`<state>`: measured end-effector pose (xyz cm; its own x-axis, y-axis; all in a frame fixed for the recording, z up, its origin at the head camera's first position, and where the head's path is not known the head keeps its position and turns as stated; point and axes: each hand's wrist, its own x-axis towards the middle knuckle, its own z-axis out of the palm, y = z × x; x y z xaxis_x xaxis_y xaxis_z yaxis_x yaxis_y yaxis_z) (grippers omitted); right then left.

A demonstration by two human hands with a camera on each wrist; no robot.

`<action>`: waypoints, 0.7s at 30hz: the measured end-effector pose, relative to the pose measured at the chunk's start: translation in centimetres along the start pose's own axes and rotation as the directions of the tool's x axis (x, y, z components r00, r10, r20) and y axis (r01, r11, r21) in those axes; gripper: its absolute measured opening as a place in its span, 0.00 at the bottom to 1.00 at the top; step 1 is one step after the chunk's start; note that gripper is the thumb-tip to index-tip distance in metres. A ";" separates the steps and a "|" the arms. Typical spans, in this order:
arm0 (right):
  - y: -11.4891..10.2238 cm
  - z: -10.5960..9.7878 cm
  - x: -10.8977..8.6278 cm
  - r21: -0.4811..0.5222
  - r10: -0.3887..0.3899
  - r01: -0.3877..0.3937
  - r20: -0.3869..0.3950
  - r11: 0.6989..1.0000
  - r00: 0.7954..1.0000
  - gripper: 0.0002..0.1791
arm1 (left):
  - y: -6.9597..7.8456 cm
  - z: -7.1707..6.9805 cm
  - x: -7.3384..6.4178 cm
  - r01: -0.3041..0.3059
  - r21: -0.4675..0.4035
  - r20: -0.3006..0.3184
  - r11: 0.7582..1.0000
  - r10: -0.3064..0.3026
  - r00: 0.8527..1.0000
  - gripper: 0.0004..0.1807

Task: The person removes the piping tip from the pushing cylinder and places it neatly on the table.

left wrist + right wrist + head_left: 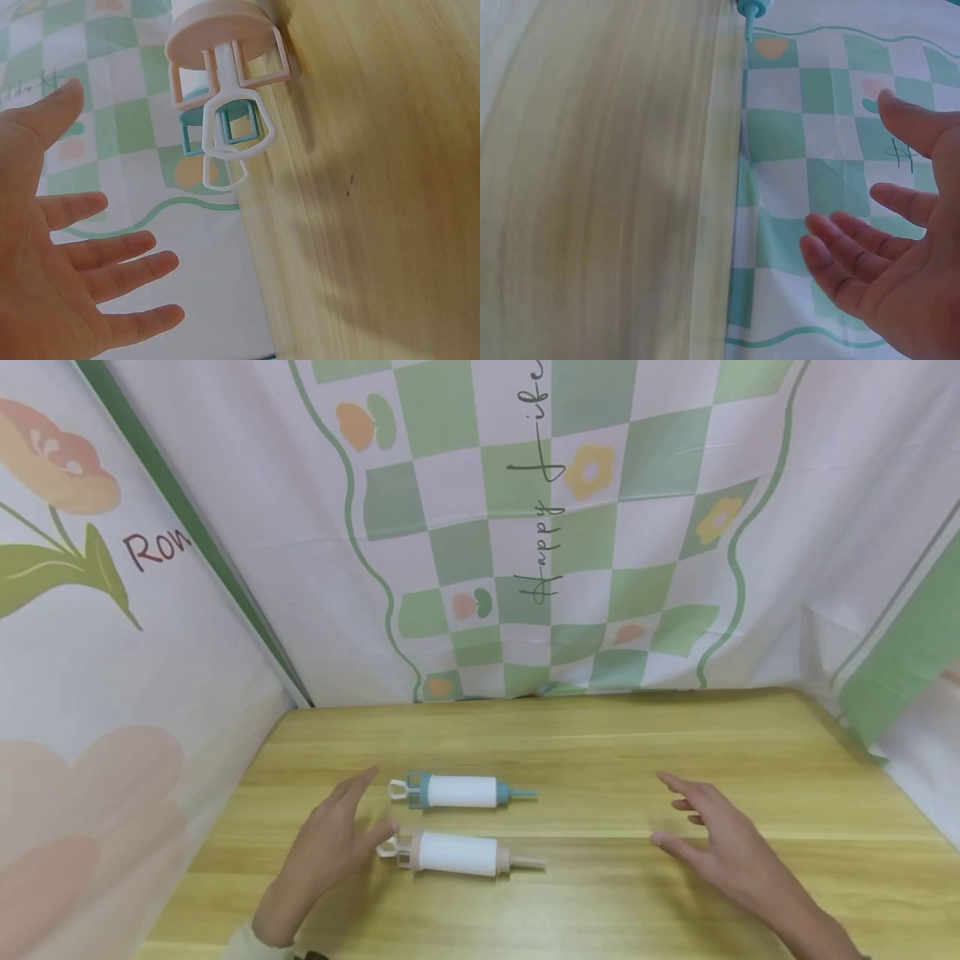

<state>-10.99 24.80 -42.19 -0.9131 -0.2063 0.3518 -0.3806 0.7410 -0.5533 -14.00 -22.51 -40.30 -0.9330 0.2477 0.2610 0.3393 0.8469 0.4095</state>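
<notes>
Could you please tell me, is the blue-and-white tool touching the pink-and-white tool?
Apart. The head view shows a strip of bare wooden table between the blue-and-white tool and the pink-and-white tool.

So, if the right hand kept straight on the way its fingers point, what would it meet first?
Probably the checkered cloth behind the table; the line from the right hand seems to pass beyond the blue-and-white tube, though depth is unclear.

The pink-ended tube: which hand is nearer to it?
Left: the left hand is beside the pink-ended tube; the right hand is farther off, past its narrow tip.
</notes>
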 end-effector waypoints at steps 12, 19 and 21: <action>-0.8 0.8 0.1 0.035 -0.036 0.037 -0.024 0.999 0.999 0.41 | -0.1 0.1 0.0 0.092 -0.069 0.076 0.993 -0.087 0.993 0.49; -1.2 1.5 0.2 0.074 -0.034 0.034 -0.001 0.997 0.999 0.40 | -0.3 0.4 -0.1 0.106 -0.072 0.081 0.992 -0.100 0.992 0.50; -1.4 1.6 0.2 0.083 -0.037 0.036 0.004 0.996 0.999 0.39 | -0.4 0.5 -0.2 0.108 -0.067 0.085 0.992 -0.102 0.991 0.50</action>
<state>-10.88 22.67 -42.58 -0.8990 -0.2361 0.3688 -0.4244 0.6771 -0.6011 -13.99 -22.62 -40.92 -0.9697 0.1987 0.1423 0.2435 0.8354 0.4928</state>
